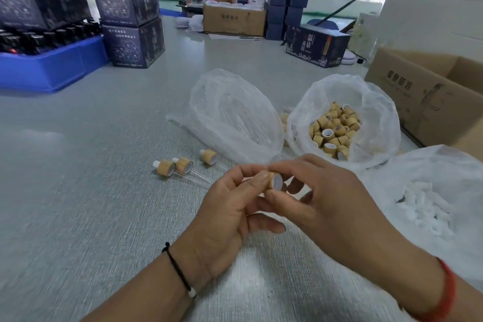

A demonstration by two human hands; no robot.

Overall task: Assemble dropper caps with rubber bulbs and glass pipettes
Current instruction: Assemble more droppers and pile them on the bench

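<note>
Hands met above the near tabletop point(78, 191), the left hand point(230, 206) and right hand point(321, 198) both pinching one bamboo dropper cap point(274, 181), three assembled droppers point(183, 165) lying just left.

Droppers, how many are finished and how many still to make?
Three finished droppers lie on the table. Both hands, left hand and right hand, hold one bamboo cap between them. The bag of loose caps is still full, so most work remains.
</note>
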